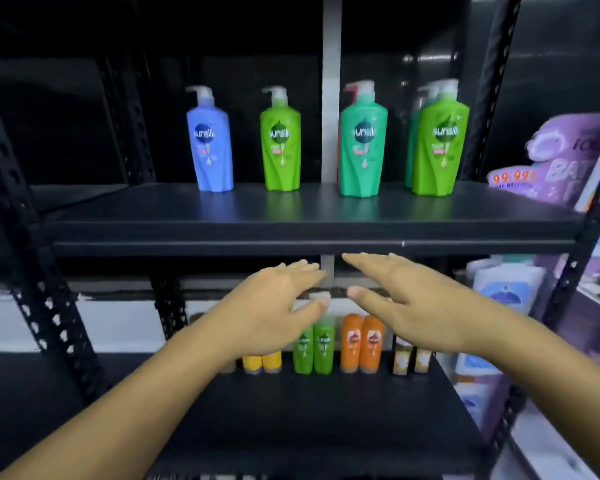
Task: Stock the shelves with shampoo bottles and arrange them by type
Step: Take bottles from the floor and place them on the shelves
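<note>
Large pump bottles stand on the upper shelf (312, 233): a blue bottle (211, 147), a light green bottle (280, 147), a teal bottle (362, 147) with a red one behind it, and another light green bottle (439, 147) with others behind. On the lower shelf (326, 417) stand small bottles in pairs: yellow (262, 363), green (314, 348), orange (362, 344) and gold-labelled (412, 358). My left hand (274, 306) and my right hand (402, 299) reach forward just under the upper shelf's front edge, fingers straight, holding nothing.
Black perforated shelf posts rise at the left (32, 271) and at the right (575, 237). To the right of the rack are purple refill packs (561, 157) and white and blue packs (506, 289). A grey pillar (331, 98) stands behind the upper shelf.
</note>
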Tool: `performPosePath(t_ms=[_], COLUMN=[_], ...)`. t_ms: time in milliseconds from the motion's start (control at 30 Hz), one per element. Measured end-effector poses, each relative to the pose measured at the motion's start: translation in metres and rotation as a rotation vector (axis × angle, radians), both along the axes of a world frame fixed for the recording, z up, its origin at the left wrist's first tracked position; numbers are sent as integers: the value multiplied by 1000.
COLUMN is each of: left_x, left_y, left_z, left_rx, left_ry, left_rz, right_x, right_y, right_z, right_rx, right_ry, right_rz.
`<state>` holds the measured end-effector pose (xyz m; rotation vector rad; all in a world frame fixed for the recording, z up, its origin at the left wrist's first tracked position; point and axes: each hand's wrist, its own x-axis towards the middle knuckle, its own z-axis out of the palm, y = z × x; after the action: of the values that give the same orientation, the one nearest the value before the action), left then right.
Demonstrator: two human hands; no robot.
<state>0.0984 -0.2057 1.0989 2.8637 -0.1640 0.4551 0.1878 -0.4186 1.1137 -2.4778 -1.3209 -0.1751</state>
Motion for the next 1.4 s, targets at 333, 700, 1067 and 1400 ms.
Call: performPosePath(t_ms=[333, 700, 1067, 1400], left_x=[-97, -185, -198, -140], left_y=[18, -2, 2, 35], left_z=[-246, -434, -484, -610], left_rx=[-273, -388, -486, -689], left_ry=[413, 972, 1084, 1022], left_rz=[34, 157, 281, 440], right_x=[-117, -213, -200, -124], right_y=[19, 26, 6, 26], right_z=[-249, -437, -495, -614], right_rx=[-233, -512, -605, -400], right_ry=[272, 702, 875, 1184], right_rz=[0, -159, -240, -364])
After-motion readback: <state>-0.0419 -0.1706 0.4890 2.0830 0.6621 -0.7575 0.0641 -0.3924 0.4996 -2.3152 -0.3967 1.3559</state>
